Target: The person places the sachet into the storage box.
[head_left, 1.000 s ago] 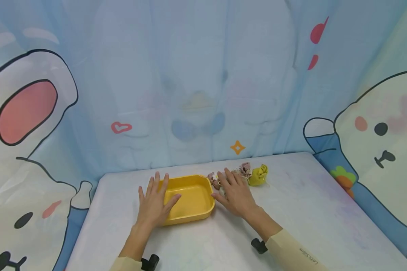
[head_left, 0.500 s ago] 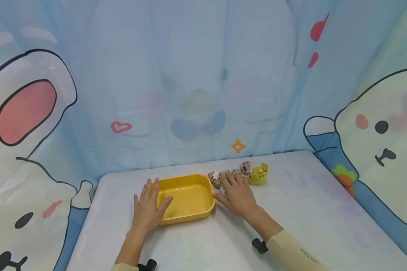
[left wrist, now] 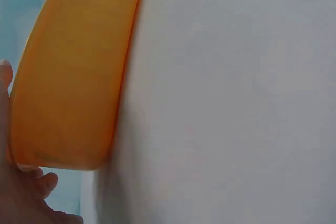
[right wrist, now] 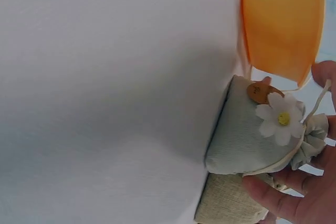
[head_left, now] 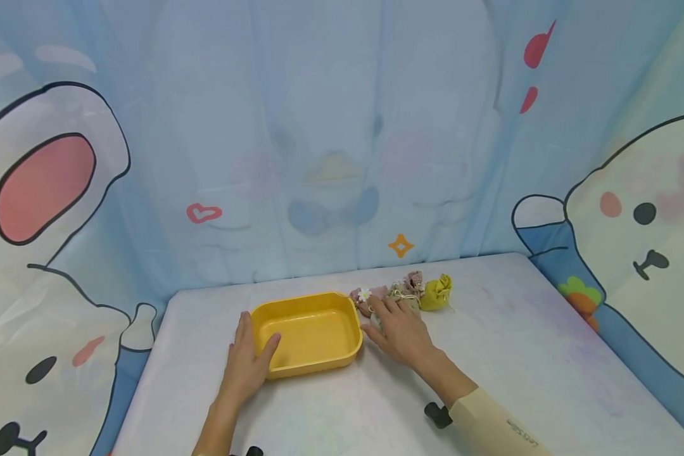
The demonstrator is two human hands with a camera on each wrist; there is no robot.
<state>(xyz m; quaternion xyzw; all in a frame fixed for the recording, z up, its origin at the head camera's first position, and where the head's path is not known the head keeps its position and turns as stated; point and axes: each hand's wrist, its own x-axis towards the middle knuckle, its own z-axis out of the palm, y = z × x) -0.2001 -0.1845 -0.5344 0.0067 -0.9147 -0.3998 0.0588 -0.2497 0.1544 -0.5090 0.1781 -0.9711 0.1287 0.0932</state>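
A yellow rectangular tray [head_left: 310, 369] sits on the table. My left hand [head_left: 244, 364] is at its left side, fingers fairly straight along the outer wall and thumb extended over the rim. In the left wrist view, fingers [left wrist: 46, 183] show beyond the tray's corner. Right of the tray, my right hand [head_left: 401, 332] rests over a group of small drawstring pouches. The right wrist view shows its relaxed fingers beside a grey pouch [right wrist: 231, 135] with a white daisy [right wrist: 281, 119]. A tan pouch [right wrist: 223, 200] lies against it, partly covered by the hand.
A yellow-green pouch [head_left: 435, 294] stands at the right end of the group. Pinkish pouches [head_left: 415, 282] lie behind my right hand. The white-clothed table [head_left: 519, 342] backs onto a blue cartoon curtain [head_left: 330, 139].
My left hand has moved left and down from over the tray's left part to its outer side. My right hand stays almost still at the pouches, revealing slightly more of the daisy.
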